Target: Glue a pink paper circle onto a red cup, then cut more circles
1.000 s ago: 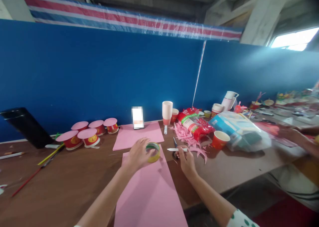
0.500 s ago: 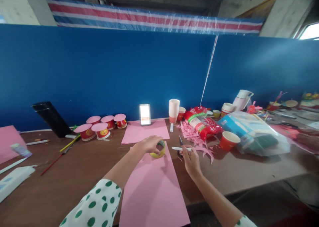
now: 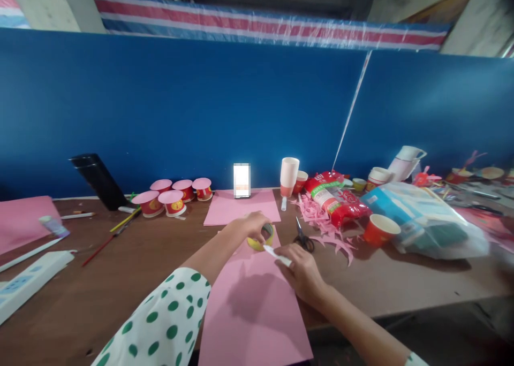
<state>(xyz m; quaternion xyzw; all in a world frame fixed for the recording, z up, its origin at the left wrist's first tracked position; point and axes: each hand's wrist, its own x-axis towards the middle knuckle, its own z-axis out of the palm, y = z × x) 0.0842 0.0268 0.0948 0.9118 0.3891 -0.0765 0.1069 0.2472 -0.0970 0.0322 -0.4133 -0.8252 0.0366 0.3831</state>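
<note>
In the head view, my left hand (image 3: 256, 227) is closed on a yellow roll of tape (image 3: 268, 238), which rests on a long pink sheet of paper (image 3: 257, 302). My right hand (image 3: 303, 269) grips a white pen (image 3: 279, 254). Its tip points left and is close beside the roll's near edge; whether it touches the paper I cannot make out. Just beyond my right hand lie dark scissors (image 3: 304, 238) with the blades pointing away. Another pink sheet (image 3: 225, 208) lies farther back, with a blurred-out bright phone-like rectangle (image 3: 242, 181) standing on it.
Several red paper cups with pink discs on top (image 3: 172, 201) stand back left, near a black bottle (image 3: 98, 181). A white power strip (image 3: 34, 280) lies at left. To the right are pink paper scraps (image 3: 321, 221), a red packet (image 3: 337, 200), a red cup (image 3: 380, 230) and a plastic bag (image 3: 433, 221).
My right hand has brought the pen left, from above the scissors to the tape roll's near edge. My left hand still holds the roll. The view has turned slightly left.
</note>
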